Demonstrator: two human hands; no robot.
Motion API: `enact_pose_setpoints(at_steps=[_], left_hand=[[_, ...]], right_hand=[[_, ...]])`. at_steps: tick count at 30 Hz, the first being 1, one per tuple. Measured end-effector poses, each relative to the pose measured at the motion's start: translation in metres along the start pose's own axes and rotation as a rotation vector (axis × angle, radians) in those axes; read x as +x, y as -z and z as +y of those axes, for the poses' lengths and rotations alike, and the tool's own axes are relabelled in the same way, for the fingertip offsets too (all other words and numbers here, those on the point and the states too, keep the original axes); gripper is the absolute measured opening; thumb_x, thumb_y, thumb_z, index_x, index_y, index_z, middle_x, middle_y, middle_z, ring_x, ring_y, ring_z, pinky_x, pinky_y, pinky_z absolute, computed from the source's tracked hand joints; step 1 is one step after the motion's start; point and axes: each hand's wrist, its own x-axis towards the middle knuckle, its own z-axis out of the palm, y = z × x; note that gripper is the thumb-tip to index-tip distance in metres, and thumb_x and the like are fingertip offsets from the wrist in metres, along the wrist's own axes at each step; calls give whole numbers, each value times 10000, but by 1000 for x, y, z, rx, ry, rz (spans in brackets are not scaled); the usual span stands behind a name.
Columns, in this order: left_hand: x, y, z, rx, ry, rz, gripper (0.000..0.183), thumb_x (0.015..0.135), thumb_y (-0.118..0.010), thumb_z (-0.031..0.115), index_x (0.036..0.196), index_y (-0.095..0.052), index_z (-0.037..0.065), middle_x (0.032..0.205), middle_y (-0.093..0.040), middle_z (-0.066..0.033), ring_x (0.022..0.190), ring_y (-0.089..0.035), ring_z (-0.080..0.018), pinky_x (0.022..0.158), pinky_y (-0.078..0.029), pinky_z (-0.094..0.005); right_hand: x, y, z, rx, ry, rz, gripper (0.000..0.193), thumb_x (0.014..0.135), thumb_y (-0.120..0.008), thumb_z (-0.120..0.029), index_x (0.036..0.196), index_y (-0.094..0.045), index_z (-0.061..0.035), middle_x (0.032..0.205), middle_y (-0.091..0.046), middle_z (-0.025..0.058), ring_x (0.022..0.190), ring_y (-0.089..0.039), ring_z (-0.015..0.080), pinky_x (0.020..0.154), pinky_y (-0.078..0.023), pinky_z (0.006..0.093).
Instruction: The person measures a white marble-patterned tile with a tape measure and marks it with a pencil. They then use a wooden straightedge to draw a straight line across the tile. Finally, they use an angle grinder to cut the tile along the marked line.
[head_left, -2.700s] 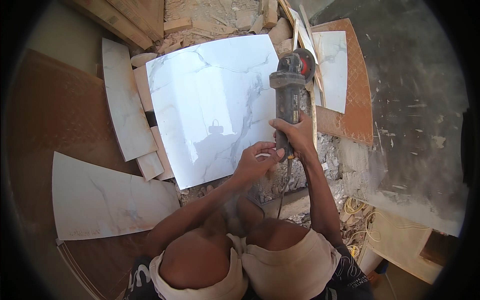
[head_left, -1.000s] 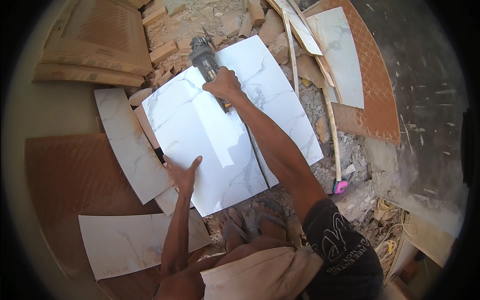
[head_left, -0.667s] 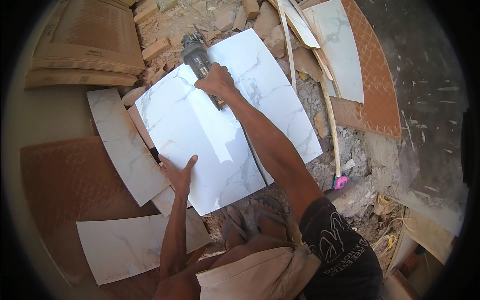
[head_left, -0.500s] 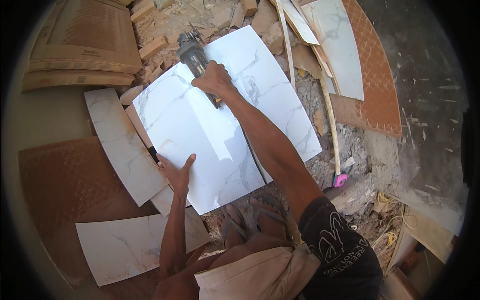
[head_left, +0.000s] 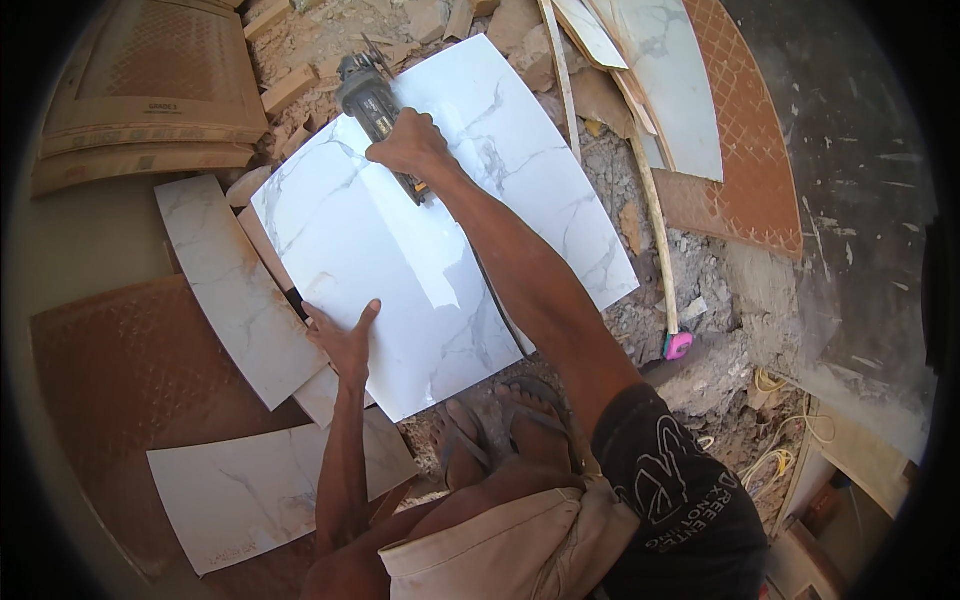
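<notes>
A large white marble-look tile (head_left: 350, 240) lies in front of me, with a dark straight slit running up it from its near edge. My right hand (head_left: 412, 145) is closed round the body of a dark power tile cutter (head_left: 368, 98) near the tile's far edge. The slit lines up with the cutter; my right forearm hides part of it. At the tile's left edge rests my left hand (head_left: 342, 338), thumb and fingers spread apart, the thumb over the white surface. Where the cutter's blade meets the tile cannot be seen.
Narrower tile pieces (head_left: 235, 290) lie at the left, beside a brown tile back (head_left: 120, 350). Stacked cardboard boxes (head_left: 150, 90) stand far left. Rubble lies beyond. A pink tape measure (head_left: 678, 345) and a wooden stick (head_left: 652, 220) are right. My sandalled feet (head_left: 462, 440) are close to the near edge.
The whole view has shifted slightly, so everything sits a little further up and left. Both hands and the cutter keep about the same places on the tile.
</notes>
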Motion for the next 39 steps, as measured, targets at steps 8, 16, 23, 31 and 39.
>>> enact_pose_setpoints(at_steps=[8,16,23,31,39], left_hand=[[1,-3,-3,-84,-6,-6,1386,643,-907,507,1556,-50,-86,1345,-278,-275,1300,-338,-404,1098,-335,-488],[-1,-1,3,-104,12,-23,1396,631,-912,498,1557,-45,-84,1346,-267,-284,1293,-338,-412,1098,-335,-491],[-2,1,6,-60,6,-13,1398,629,-905,521,1558,-51,-82,1341,-271,-283,1297,-331,-415,1100,-335,-493],[1,-2,-2,-77,-7,1,1396,630,-904,525,1558,-56,-82,1321,-288,-270,1291,-337,-409,1090,-348,-497],[-1,-1,1,-88,-10,4,1400,625,-913,508,1562,-52,-76,1314,-286,-251,1275,-350,-390,1103,-332,-484]], right_hand=[[7,-3,5,-3,6,-1,700,689,-758,-285,1252,-532,66,1260,-577,250,1160,-614,382,982,-521,430],[8,-2,6,11,2,-9,711,687,-756,-286,1260,-528,69,1260,-580,252,1162,-615,383,977,-526,424],[8,-3,5,9,4,-4,708,686,-752,-281,1255,-532,78,1264,-578,261,1164,-613,386,983,-520,432],[6,-1,4,6,11,-7,697,682,-749,-282,1239,-543,82,1260,-581,265,1157,-616,388,978,-521,428],[6,-3,2,-6,4,13,694,682,-747,-285,1243,-548,72,1263,-579,258,1158,-618,381,978,-523,425]])
